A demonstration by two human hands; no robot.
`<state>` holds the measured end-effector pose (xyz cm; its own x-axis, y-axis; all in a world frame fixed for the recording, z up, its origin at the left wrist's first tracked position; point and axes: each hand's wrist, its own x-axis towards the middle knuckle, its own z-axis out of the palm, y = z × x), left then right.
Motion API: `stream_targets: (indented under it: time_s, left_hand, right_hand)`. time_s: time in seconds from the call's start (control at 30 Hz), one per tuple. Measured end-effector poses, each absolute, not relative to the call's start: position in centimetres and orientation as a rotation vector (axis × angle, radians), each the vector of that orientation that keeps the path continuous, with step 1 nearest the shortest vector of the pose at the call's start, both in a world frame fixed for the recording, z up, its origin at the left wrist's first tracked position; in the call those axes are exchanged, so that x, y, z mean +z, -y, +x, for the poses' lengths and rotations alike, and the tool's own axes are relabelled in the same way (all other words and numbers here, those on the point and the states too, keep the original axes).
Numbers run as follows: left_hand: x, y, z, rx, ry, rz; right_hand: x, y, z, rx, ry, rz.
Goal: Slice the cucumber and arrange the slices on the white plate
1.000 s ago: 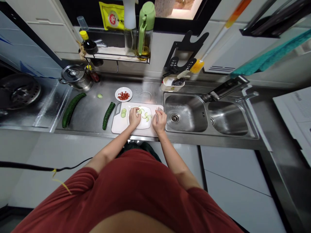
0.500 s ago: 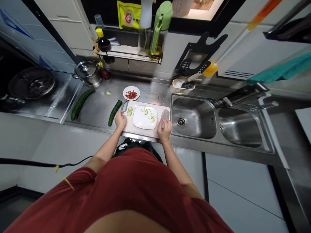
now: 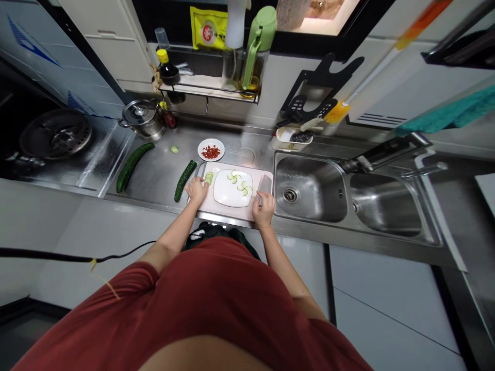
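My left hand (image 3: 196,190) is at the left side of the pink cutting board (image 3: 216,209), its fingertips touching the lower end of a short row of cucumber slices (image 3: 209,177). My right hand (image 3: 263,208) has its fingers closed round the handle of a knife (image 3: 265,184), whose blade lies on the board's right side. Between my hands sits a white plate (image 3: 226,196) with curved cucumber slices (image 3: 244,188) arranged in two groups. A cut cucumber (image 3: 185,180) rests left of the board.
Behind the board stands a small dish (image 3: 201,150) of chopped red pieces. A whole cucumber (image 3: 131,167), a lidded pot (image 3: 145,123) and a pan (image 3: 56,135) are on the left. The double sink (image 3: 309,188) adjoins the board's right.
My left hand has moved right, from the board's left edge to the cucumber slices. My right hand stays at the knife. The whole view has shifted slightly.
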<state>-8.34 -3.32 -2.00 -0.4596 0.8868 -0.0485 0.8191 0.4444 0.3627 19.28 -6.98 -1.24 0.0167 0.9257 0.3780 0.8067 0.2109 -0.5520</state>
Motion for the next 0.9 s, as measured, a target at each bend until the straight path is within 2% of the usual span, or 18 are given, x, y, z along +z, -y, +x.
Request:
stream_targets:
  time_s: [0.4,0.9]
  left_hand:
    - [-2.2,2.95,-8.28,0.428,-2.461,1.416]
    - [-2.47,2.73,-8.52,0.663,-2.371,1.259]
  right_hand:
    - [-1.79,6.8,19.6,0.135,1.735,-1.437]
    - [-1.4,6.65,19.26,0.154,1.754,-1.396]
